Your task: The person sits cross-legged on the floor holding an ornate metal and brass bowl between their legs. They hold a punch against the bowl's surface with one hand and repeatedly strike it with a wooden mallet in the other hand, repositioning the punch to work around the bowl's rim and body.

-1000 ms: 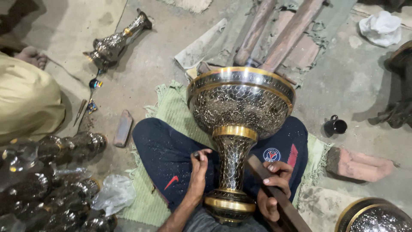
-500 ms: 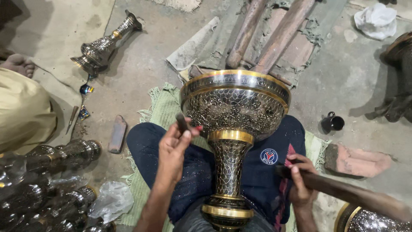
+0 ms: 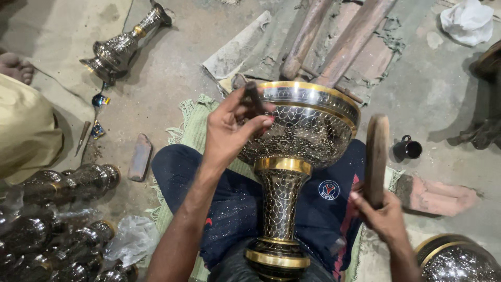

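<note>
A large engraved metal goblet-shaped vase (image 3: 300,136) with gold bands stands between my knees on dark blue trousers. My left hand (image 3: 229,130) is raised against the bowl's left side, its fingers closed on a short dark chisel (image 3: 254,99) whose tip is near the rim. To the right of the bowl, my right hand (image 3: 383,216) grips a wooden mallet (image 3: 377,156) and holds it upright, apart from the vase.
A green mat (image 3: 190,130) lies under me. Several finished dark metal vases (image 3: 57,224) crowd the lower left, another vase (image 3: 120,47) lies at top left. A person in yellow (image 3: 26,130) sits at left. Small dark cup (image 3: 408,149), brick (image 3: 441,193), wooden handles (image 3: 334,36).
My left hand rose from the vase's stem to the bowl's rim with the chisel. My right hand lifted the mallet from low beside the base to upright at the right.
</note>
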